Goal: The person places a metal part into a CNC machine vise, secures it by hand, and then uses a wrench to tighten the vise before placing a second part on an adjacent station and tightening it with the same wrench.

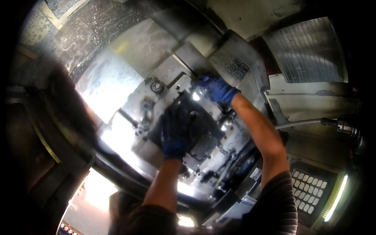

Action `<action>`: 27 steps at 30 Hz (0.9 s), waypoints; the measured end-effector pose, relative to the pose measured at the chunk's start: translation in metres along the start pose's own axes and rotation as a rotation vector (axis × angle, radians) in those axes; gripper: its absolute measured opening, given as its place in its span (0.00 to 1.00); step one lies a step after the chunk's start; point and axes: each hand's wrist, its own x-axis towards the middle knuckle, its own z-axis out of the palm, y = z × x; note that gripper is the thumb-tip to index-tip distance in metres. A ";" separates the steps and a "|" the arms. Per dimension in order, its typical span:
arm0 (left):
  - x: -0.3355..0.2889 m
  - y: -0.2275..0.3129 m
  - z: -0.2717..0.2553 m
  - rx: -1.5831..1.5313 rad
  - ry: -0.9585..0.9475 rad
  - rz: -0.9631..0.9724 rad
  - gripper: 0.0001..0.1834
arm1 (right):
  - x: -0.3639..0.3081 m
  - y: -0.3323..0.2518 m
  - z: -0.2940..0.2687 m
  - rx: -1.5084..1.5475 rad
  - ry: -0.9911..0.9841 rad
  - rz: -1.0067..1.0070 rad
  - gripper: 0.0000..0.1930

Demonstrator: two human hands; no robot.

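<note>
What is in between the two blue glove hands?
In the head view, a dark metal block clamped on the machine fixture lies between the left hand and the right hand.

Across the middle of the frame a dark metal block (196,121) is sitting on the fixture plate (156,150), crowded by bolts (157,87) at upper left and small clamps (145,124) at centre left, so little free room is showing there. The left hand (175,135) is lying over the block and the right hand (217,89) is filling the gap beneath the slanted steel guard (235,62) at upper centre. Hoses (241,156) are blocking the lower right, while the bright flat panel (105,84) at left is lying open.
</note>
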 end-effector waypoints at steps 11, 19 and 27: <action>0.000 -0.003 -0.004 -0.004 -0.003 0.000 0.34 | -0.012 -0.059 -0.078 -0.252 0.205 0.068 0.12; -0.002 -0.001 0.002 0.010 0.033 0.052 0.33 | -0.020 -0.058 -0.024 -0.487 -0.087 0.447 0.30; 0.004 -0.001 -0.007 -0.095 -0.154 -0.087 0.35 | -0.008 -0.071 -0.035 -0.521 0.078 0.346 0.25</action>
